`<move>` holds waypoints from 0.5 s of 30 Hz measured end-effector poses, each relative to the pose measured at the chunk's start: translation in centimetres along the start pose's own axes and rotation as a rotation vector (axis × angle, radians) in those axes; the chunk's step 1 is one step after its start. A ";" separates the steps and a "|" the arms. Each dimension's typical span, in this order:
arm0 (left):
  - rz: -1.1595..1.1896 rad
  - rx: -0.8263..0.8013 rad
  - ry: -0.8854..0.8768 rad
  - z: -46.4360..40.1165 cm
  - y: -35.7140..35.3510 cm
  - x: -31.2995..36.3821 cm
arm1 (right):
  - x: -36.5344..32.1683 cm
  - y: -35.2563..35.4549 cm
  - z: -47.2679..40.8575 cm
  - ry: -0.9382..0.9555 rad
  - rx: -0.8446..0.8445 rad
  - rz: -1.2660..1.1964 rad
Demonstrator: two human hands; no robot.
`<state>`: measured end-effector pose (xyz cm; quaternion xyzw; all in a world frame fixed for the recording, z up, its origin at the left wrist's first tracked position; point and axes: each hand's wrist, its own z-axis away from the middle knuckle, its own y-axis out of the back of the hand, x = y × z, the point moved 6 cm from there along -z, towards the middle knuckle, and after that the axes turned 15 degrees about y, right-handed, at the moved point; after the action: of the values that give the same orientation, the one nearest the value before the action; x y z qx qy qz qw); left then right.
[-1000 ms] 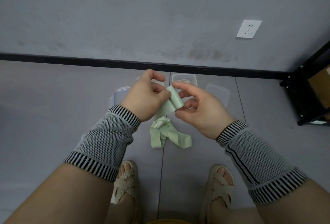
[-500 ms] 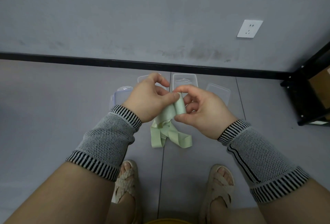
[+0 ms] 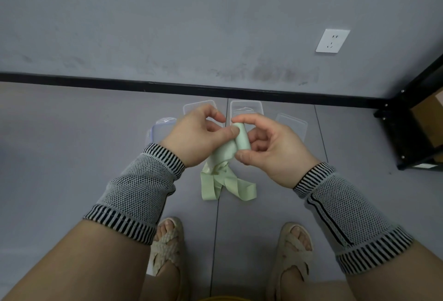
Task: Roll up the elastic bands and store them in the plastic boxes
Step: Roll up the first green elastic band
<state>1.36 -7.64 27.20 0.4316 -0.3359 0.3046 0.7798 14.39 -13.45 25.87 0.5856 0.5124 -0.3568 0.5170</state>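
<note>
Now the green elastic band (image 3: pixel 241 138) is wound into a thicker roll than a second ago, pinched between left hand (image 3: pixel 200 136) and right hand (image 3: pixel 273 149), tail trailing to the floor near the plastic boxes (image 3: pixel 247 107).

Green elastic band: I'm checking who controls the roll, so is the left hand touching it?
Touching. The head view shows the left hand with its thumb pressed on the green elastic band beside the rolled part, with no gap.

Part-rolled pale-green elastic band (image 3: pixel 242 138), tail dangling
</note>
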 end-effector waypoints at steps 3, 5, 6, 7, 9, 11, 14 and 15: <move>-0.034 -0.007 -0.037 0.0 0.2 0.0 | 0.1 0.2 0.0 -0.002 0.012 -0.001; -0.027 0.007 -0.065 0.1 0.4 0.2 | 0.1 0.4 -0.1 -0.001 0.031 -0.007; -0.020 0.014 -0.076 0.2 0.5 0.3 | 0.0 0.4 -0.1 0.002 0.038 -0.009; -0.013 0.019 -0.087 0.3 0.6 0.5 | 0.0 0.4 -0.2 0.007 0.043 -0.010; 0.007 0.025 -0.099 0.4 0.6 0.7 | 0.0 0.4 -0.2 0.017 0.053 -0.002; 0.054 0.026 -0.097 0.4 0.4 0.8 | 0.0 0.4 -0.3 0.028 0.063 0.022; 0.140 0.049 -0.069 0.3 0.1 0.7 | 0.2 0.2 -0.3 0.049 0.068 0.086; 0.156 0.071 -0.060 0.2 0.0 0.7 | 0.2 0.1 -0.3 0.057 0.072 0.113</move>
<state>1.70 -7.72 27.83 0.4404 -0.3808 0.3630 0.7275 14.54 -13.08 25.80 0.6417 0.4798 -0.3287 0.4999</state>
